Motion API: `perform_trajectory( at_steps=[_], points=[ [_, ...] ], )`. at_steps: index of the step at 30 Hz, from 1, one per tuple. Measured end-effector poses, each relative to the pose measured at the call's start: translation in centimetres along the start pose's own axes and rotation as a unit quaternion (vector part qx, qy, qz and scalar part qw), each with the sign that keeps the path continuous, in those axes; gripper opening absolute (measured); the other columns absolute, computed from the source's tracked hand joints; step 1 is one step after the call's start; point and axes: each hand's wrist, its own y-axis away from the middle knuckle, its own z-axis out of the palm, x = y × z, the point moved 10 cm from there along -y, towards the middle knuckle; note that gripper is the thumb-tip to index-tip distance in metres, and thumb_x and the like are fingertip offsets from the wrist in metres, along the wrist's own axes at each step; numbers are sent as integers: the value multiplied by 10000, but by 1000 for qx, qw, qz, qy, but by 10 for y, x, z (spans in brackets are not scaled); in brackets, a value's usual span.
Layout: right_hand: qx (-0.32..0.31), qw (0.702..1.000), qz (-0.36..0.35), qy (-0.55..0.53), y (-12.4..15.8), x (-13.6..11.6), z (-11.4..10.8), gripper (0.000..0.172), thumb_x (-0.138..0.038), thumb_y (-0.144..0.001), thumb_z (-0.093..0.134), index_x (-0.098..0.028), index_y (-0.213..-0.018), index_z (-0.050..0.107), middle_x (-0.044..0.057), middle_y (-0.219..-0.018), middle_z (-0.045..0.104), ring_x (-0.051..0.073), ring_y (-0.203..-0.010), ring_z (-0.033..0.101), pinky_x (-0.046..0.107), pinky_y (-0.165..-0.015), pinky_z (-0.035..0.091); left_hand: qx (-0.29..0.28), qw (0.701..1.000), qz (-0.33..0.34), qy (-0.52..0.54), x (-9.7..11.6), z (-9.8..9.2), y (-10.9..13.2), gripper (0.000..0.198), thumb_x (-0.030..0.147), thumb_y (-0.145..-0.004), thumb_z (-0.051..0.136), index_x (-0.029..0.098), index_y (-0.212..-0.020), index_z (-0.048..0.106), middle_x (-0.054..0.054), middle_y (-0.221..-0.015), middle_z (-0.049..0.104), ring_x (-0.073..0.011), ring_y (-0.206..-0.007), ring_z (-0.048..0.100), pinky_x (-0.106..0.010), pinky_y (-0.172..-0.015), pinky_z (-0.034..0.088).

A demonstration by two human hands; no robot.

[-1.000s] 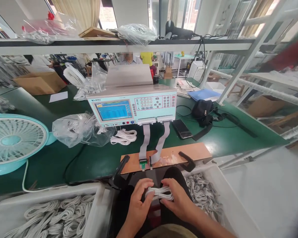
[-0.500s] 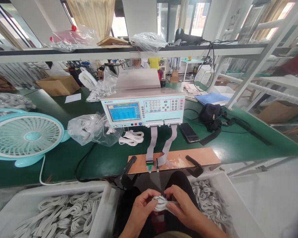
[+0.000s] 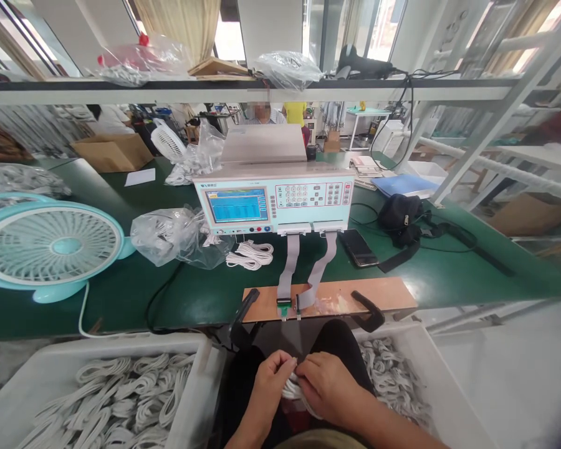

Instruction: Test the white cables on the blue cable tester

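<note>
A coiled white cable bundle (image 3: 292, 389) is held between both hands over the lap. My left hand (image 3: 270, 388) pinches it from the left, thumb and index finger together near its top. From the right, my right hand (image 3: 328, 385) is closed on the same bundle, its fingertips close to the left thumb and covering part of the coil. Beyond the hands, a tester with a lit screen (image 3: 238, 204) stands on the bench. Two grey ribbon cables (image 3: 288, 268) run from it to small connectors (image 3: 284, 309) at the edge of a wooden board (image 3: 383, 294).
White bins of coiled cables stand at left (image 3: 201, 368) and right (image 3: 442, 386). Black clamps (image 3: 244, 318) hold the board. On the green bench (image 3: 206, 299) are a fan (image 3: 58, 246), bagged cables (image 3: 168, 234), a loose coil (image 3: 250, 255), a phone (image 3: 359, 248) and a black pouch (image 3: 397, 218). A person sits beyond.
My right hand has moved left and turned over the bundle, bringing its fingertips near the left thumb. More of the coil is now covered. The view has shifted slightly.
</note>
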Motion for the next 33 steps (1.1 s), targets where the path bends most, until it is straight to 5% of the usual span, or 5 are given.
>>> perform_trajectory(
  at_steps=[6, 10, 15, 24, 33],
  points=[
    [-25, 995, 11, -97, -13, 9, 1, 143, -61, -650, 461, -183, -633, 535, -15, -606, 543, 114, -530, 472, 226, -508, 305, 23, 998, 43, -41, 8, -10, -14, 271, 408, -649, 640, 163, -565, 559, 50, -475, 480, -88, -437, 413, -176, -394, 307],
    [63, 975, 105, -186, -16, 37, -7, 123, -80, -655, 454, -183, -618, 509, -33, -582, 494, 109, -537, 442, 213, -505, 301, 0, 999, 0, 38, -1, -11, -28, 303, 396, -605, 692, 140, -540, 543, 50, -479, 475, -69, -450, 407, -170, -433, 339],
    [169, 903, 237, -316, -12, 85, 1, 96, -174, -724, 474, -184, -632, 497, -51, -553, 451, 111, -535, 406, 215, -519, 319, 3, 991, -34, 133, -3, -5, -34, 311, 434, -644, 672, 142, -636, 564, 39, -512, 508, -82, -449, 449, -175, -382, 378],
    [204, 837, 254, -440, -18, 95, 15, 204, -339, -763, 534, -158, -672, 557, -34, -568, 481, 111, -528, 402, 228, -517, 329, 18, 986, -10, 168, 1, -8, -39, 301, 373, -616, 716, 120, -741, 611, 11, -579, 566, -76, -460, 478, -176, -392, 427],
    [207, 697, 333, -600, -18, 100, 41, 273, -403, -628, 662, -161, -591, 540, -53, -492, 464, 87, -455, 363, 222, -474, 297, -81, 993, 80, -42, 37, -3, -43, 354, 465, -762, 515, 134, -654, 574, 27, -552, 470, -100, -498, 423, -197, -436, 393]
  ],
)
